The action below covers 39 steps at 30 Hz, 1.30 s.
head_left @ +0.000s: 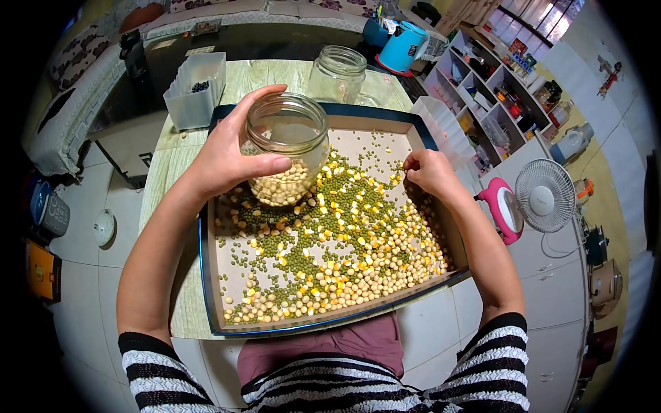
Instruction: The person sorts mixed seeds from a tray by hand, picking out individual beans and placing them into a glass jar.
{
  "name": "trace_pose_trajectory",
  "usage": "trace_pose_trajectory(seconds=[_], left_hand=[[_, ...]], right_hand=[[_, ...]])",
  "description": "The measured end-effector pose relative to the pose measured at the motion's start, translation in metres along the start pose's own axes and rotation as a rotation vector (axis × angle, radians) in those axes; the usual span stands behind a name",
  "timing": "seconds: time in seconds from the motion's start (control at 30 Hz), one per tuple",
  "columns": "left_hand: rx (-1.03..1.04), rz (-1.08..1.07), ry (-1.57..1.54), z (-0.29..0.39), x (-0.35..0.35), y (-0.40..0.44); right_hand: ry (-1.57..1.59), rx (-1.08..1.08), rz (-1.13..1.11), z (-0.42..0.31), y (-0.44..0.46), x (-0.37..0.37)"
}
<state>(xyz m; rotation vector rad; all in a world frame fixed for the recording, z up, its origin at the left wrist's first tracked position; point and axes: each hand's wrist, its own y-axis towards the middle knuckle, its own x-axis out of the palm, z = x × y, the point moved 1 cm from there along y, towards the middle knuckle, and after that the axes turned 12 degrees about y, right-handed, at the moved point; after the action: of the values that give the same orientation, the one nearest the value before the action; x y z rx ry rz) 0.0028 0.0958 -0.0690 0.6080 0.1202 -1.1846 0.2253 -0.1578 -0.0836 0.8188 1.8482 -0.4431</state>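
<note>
My left hand (227, 148) is wrapped round a glass jar (288, 141) partly filled with pale soybeans (281, 186). The jar is held over the left part of a shallow cardboard box (241, 322) with dark blue edges. Spread across the box floor are green mung beans (330, 206), yellow corn kernels (319, 272) and more soybeans (365, 283), all mixed together. At the box's right side, my right hand (432, 172) is closed with the fingertips pinched low over the scattered grains. Whatever is between those fingertips is too small or hidden to make out.
Behind the box stands a second glass jar (336, 74). A translucent plastic container (196, 93) with dark beans is at the back left, and another container (444, 131) at the right. Further off are a blue kettle (403, 48), a fan (544, 196) and shelves (492, 96).
</note>
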Motion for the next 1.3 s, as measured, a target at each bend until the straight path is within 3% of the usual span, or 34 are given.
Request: trace_pose_trajectory(seconds=[0.33, 0.43, 0.57, 0.77, 0.83, 0.97, 1.03, 1.1, 1.3], left_hand=[[-0.015, -0.001, 0.03, 0.003, 0.0, 0.0], [0.047, -0.012, -0.006, 0.003, -0.002, -0.001], [-0.01, -0.01, 0.037, 0.001, 0.0, 0.0], [0.066, -0.007, -0.033, 0.0, -0.001, -0.001], [-0.006, -0.026, -0.018, 0.001, 0.0, 0.0], [0.004, -0.01, -0.029, 0.0, 0.0, 0.0], [0.004, -0.007, 0.009, 0.001, 0.0, -0.001], [0.004, -0.003, 0.019, 0.001, 0.0, 0.0], [-0.004, -0.001, 0.029, 0.003, 0.0, 0.0]], right_hand=[[0.05, -0.026, -0.064, -0.007, 0.002, -0.007], [0.526, -0.083, -0.011, -0.048, 0.005, -0.039], [0.676, -0.383, -0.011, -0.127, 0.001, -0.066], [0.499, -0.652, -0.024, -0.179, 0.01, -0.032], [0.301, -0.624, -0.073, -0.184, 0.006, -0.031], [0.5, -0.608, -0.004, -0.165, -0.001, -0.032], [0.399, -0.603, 0.064, -0.146, -0.006, -0.043], [0.289, -0.314, 0.02, -0.113, -0.005, -0.045], [-0.075, -0.098, -0.004, -0.013, -0.003, -0.027]])
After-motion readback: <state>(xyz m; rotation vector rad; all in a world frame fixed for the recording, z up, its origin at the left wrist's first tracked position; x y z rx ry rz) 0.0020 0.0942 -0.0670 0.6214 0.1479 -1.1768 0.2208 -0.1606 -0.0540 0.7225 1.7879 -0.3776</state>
